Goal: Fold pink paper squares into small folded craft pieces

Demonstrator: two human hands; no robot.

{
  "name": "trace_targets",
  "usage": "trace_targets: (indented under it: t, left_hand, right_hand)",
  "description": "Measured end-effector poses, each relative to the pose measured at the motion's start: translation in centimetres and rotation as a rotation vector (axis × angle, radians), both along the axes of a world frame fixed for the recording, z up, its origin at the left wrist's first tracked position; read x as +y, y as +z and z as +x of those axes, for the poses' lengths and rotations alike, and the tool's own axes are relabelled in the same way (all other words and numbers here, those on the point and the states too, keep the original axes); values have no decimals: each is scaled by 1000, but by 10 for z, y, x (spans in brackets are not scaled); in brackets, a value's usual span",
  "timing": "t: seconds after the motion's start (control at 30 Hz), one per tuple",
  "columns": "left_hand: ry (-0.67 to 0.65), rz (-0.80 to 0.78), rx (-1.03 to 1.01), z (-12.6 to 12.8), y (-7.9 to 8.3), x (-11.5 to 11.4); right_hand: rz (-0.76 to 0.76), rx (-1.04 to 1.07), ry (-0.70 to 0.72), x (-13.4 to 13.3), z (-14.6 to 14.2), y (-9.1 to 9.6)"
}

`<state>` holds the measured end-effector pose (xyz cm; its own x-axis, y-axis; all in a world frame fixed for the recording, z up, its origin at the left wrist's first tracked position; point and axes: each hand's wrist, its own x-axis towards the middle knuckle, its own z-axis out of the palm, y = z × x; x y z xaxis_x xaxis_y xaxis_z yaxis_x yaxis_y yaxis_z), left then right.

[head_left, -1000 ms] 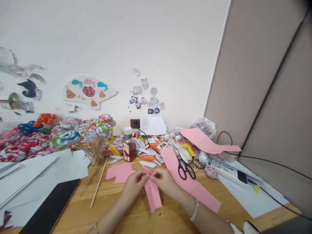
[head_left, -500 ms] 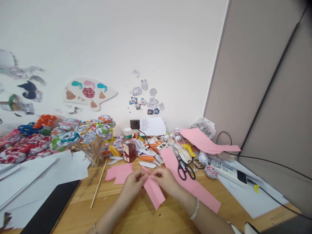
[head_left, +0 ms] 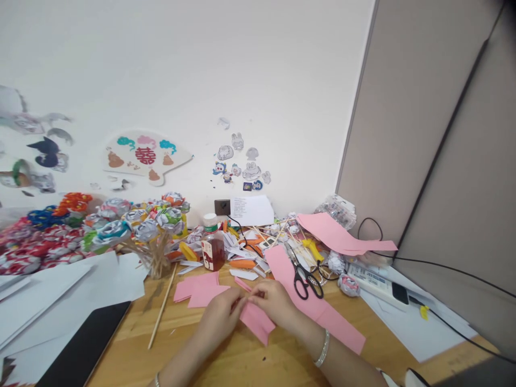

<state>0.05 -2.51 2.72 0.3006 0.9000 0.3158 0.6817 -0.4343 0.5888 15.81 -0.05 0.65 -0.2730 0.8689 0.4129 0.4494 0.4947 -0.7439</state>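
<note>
A strip of pink paper (head_left: 258,324) is pinched between my two hands above the wooden table, creased, its lower end hanging toward me. My left hand (head_left: 222,313) closes on it from the left, fingertips pressed together. From the right, my right hand (head_left: 273,302) grips it with thumb and forefinger, touching the left fingertips. The exact fold under the fingers is hidden. Several pink paper squares (head_left: 201,287) lie just beyond my left hand. Right of my right hand, black-handled scissors (head_left: 305,280) rest on a long pink sheet (head_left: 334,322).
A wooden stick (head_left: 162,309) and a black flat object (head_left: 84,344) lie at left beside white sheets (head_left: 100,279). Behind stand a bottle of red liquid (head_left: 213,248) and paper flowers (head_left: 147,228). A yellow glue gun (head_left: 312,249) and a power strip (head_left: 377,285) are at right.
My left hand has shifted slightly toward me and its fingers have turned on the pink paper. My right hand has moved a little left, covering more of the fold.
</note>
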Motion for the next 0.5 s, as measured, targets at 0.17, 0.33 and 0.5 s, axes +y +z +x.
trace_targets:
  t: [0.17, 0.33, 0.5]
  left_hand:
    - [34, 36, 55, -1, -1, 1]
    - [-8, 49, 104, 0, -3, 2]
    - [-68, 99, 98, 0, -5, 3]
  right_hand:
    - [-34, 21, -4, 4, 2, 0]
    - [152, -152, -17, 2, 0, -2]
    - [363, -247, -6, 1, -1, -3]
